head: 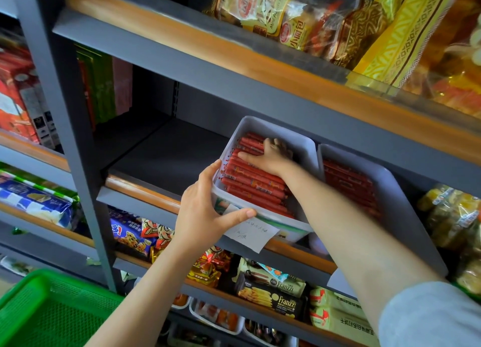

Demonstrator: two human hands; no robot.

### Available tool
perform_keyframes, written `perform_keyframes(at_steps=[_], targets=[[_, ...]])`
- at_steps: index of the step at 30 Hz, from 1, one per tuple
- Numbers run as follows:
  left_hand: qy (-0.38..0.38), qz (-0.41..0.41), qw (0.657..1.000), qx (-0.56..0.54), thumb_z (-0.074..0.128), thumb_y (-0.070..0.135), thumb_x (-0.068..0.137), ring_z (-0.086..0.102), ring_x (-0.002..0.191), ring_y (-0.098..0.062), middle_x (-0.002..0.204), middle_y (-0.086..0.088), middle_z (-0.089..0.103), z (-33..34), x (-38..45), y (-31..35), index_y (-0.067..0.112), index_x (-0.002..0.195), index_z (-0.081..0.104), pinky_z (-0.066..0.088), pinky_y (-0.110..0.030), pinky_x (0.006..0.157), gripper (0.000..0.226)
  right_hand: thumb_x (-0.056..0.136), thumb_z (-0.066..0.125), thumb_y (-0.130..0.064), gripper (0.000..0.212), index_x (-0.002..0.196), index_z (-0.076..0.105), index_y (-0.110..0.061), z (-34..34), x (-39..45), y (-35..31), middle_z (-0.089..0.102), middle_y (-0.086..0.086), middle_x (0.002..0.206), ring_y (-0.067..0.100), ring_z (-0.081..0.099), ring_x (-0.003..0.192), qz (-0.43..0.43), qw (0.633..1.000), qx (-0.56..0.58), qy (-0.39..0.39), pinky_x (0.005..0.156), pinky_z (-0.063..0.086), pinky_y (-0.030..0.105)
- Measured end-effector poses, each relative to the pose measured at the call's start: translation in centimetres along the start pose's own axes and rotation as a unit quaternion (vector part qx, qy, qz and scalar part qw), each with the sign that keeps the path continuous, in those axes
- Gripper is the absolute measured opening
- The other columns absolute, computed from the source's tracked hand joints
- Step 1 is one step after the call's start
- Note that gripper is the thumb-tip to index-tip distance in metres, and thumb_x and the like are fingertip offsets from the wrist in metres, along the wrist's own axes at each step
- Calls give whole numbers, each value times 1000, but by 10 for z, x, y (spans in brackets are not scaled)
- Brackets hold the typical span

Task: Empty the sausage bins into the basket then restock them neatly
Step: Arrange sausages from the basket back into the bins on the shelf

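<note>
From the head camera, the left hand (208, 211) grips the front corner of the nearer sausage bin (307, 143), thumb curled over the rim above a handwritten paper label (251, 233), fingers wrapped round the side wall. The right hand (270, 155) reaches deep into that same bin, fingers spread and curling down over the red sausages (252, 182) — pressing or gathering them, and whether it has actually clamped onto any I cannot tell.

Progress, by my reading: early days. This bin looks packed with neat rows, and the second bin (406, 190), just beyond the right forearm, also holds sausages. The green basket (46, 310), well below the left elbow, shows only bare mesh in the part we can see. So the emptying seems barely begun, and all the restocking lies ahead.

Now the surroundings. Both bins sit tilted on a grey shelf (145, 195) with a wood-toned edge; to the left of the left hand that shelf board is dark. Above the hands, bagged bread packs (260, 5) crowd the upper shelf. Below the forearms, Franzzi biscuit boxes (270, 294) and bright snack packets fill the lower tiers.
</note>
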State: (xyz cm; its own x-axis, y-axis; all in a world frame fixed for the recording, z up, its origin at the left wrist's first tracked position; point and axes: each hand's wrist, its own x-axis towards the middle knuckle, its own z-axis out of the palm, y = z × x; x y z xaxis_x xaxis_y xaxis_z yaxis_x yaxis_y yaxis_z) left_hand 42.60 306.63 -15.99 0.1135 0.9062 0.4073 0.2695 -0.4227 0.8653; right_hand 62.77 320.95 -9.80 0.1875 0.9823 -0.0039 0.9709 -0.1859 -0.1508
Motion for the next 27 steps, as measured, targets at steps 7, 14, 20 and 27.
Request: perform_keyframes(at_steps=[7, 14, 20, 27], targets=[[-1, 0, 1000, 2, 70, 83, 61, 61, 102, -17, 119, 15, 60, -1, 0, 2, 38, 146, 24, 55, -50, 84, 107, 42, 51, -98, 118, 131, 39, -21, -2, 0, 1, 52, 7, 134, 31, 49, 124, 6, 997, 71, 17, 101, 42, 52], [-4, -7, 1000, -2, 74, 80, 61, 62, 105, -21, 122, 14, 60, 0, 1, -1, 40, 146, 23, 54, -51, 86, 107, 66, 44, -91, 96, 135, 35, -25, -9, -10, -1, 44, 11, 142, 34, 43, 130, -47, 999, 0, 17, 103, 38, 53], [-5, -17, 1000, -3, 73, 82, 60, 60, 113, -20, 126, 12, 59, 1, 1, -3, 43, 146, 22, 53, -50, 90, 107, 79, 51, -77, 84, 139, 36, -21, -8, -5, -6, 38, 12, 145, 35, 43, 129, -43, 998, 30, 32, 101, 42, 53], [-8, -15, 1000, -3, 73, 81, 61, 62, 107, -23, 123, 12, 61, 1, 1, -4, 43, 146, 21, 54, -51, 88, 107, 72, 22, -89, 97, 139, 49, -24, -6, -6, -8, 53, 12, 136, 33, 54, 120, -22, 1000, -4, 3, 102, 44, 49]])
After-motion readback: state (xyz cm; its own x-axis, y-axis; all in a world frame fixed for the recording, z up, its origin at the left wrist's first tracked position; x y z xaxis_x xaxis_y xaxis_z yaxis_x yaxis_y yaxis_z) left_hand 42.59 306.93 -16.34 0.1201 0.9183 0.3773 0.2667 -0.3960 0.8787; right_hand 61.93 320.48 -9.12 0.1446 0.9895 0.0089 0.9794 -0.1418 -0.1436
